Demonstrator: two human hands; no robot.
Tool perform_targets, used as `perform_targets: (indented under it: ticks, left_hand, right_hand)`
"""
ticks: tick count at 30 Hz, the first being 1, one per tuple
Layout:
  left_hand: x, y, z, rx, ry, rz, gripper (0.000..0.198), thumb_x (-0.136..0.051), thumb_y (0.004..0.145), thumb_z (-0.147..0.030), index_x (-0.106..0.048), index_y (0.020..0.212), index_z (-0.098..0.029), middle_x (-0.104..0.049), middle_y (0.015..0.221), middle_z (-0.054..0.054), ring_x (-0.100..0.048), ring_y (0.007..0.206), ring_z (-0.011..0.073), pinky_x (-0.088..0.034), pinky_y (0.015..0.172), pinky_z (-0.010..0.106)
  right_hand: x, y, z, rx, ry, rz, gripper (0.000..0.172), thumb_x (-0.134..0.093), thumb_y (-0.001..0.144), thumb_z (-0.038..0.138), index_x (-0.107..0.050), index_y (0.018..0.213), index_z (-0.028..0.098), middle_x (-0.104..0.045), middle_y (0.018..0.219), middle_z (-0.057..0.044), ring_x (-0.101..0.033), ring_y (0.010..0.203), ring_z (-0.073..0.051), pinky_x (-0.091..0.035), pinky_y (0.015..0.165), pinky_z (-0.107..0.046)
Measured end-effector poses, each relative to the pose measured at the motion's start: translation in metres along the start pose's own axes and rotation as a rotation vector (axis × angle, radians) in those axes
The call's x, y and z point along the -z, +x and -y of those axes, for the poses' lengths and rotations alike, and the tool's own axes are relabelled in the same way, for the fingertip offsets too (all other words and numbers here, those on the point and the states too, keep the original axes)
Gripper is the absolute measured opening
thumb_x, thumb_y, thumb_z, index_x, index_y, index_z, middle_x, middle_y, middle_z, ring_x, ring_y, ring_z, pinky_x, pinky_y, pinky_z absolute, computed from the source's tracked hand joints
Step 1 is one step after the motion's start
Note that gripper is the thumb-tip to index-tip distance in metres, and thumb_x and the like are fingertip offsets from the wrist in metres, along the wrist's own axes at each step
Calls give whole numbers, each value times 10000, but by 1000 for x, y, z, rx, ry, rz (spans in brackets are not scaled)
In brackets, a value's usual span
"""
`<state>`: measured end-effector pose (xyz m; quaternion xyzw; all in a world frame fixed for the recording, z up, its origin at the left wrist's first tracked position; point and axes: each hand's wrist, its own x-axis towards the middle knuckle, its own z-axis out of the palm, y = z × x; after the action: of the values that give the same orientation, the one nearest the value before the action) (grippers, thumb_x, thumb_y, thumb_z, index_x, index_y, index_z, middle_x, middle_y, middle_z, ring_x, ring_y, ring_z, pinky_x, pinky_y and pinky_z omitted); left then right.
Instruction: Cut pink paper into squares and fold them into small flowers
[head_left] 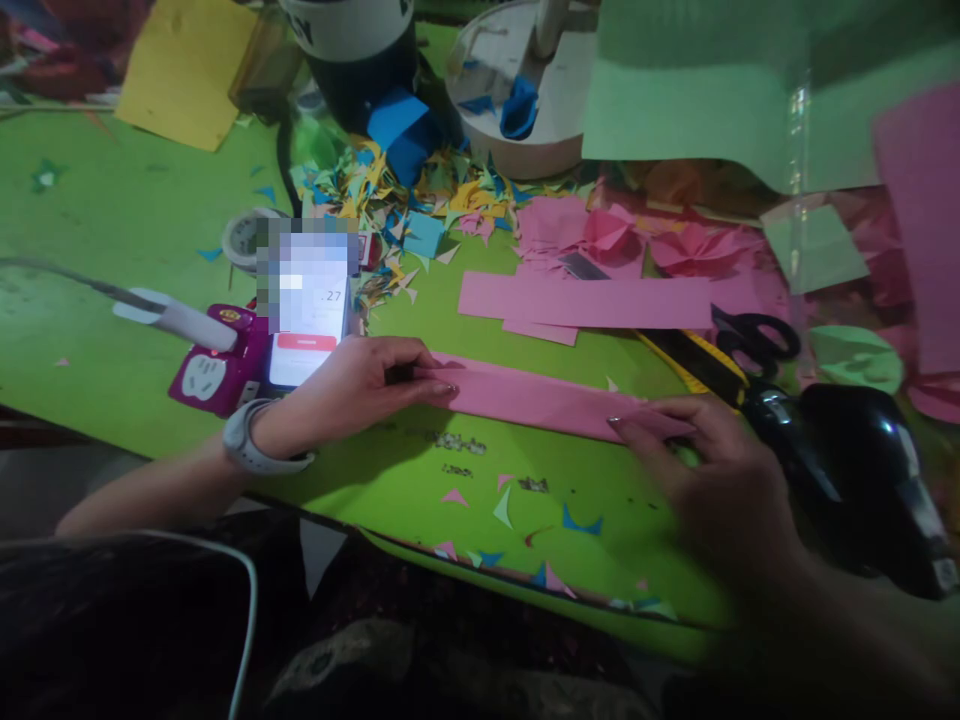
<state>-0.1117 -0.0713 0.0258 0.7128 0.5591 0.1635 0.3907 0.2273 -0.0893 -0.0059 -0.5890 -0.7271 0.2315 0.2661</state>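
Pink strip (525,398): mid-view over the green worktop (112,200), running roughly nine to three o'clock
Left hand (375,385): clamped on its nine o'clock end
Right hand (720,455): clamped on its three o'clock end
Handling: probably light, thin, easily creased; best pinched gently near both ends
Second strip (585,300): lies at one o'clock

The green tabletop (112,200) before me carries a heap of multicoloured paper clippings (356,185), with a tape roll (238,240), a lit smartphone (311,310) and a purple power socket (217,355) toward my left. A black stapler (862,470) rests at my right; small paper offcuts (585,523) dot the edge nearest me.
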Motion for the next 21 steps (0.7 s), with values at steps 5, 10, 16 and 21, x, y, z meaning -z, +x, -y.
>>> perform_targets:
  ticks: [5, 10, 16, 21]
  left_hand:
    - [-5, -2, -1, -8, 96, -41, 288, -668, 946, -476, -692, 875, -198, -744, 788, 48, -651, 688, 153, -491, 620, 259]
    - [-11, -1, -1, 7, 142, -92, 302, -677, 946, -482, -649, 858, -194, -731, 776, 40, -611, 642, 138, -453, 578, 257]
    - [-2, -2, -3, 75, 31, -56, 440, -738, 871, -520, -643, 1130, -178, -719, 768, 10, -652, 667, 151, -452, 588, 267]
    - [13, -1, -3, 109, -84, 101, 679, -759, 810, -472, -551, 1386, -178, -764, 828, 7, -731, 800, 194, -521, 724, 297]
  right_hand:
    - [1, -1, 0, 29, -64, 21, 280, -672, 932, 545, -669, 846, 279, -733, 823, -57, -696, 739, -272, -550, 659, -427]
    - [1, -2, 0, 48, -124, 8, 267, -653, 948, 530, -669, 871, 275, -753, 864, -73, -718, 791, -285, -542, 679, -426]
    - [0, 1, 1, 146, -224, -25, 292, -600, 985, 486, -683, 865, 234, -782, 841, -85, -749, 765, -263, -538, 632, -369]
    - [-2, 1, 0, 189, -258, -47, 260, -610, 977, 435, -703, 891, 208, -788, 838, -65, -752, 733, -243, -530, 604, -337]
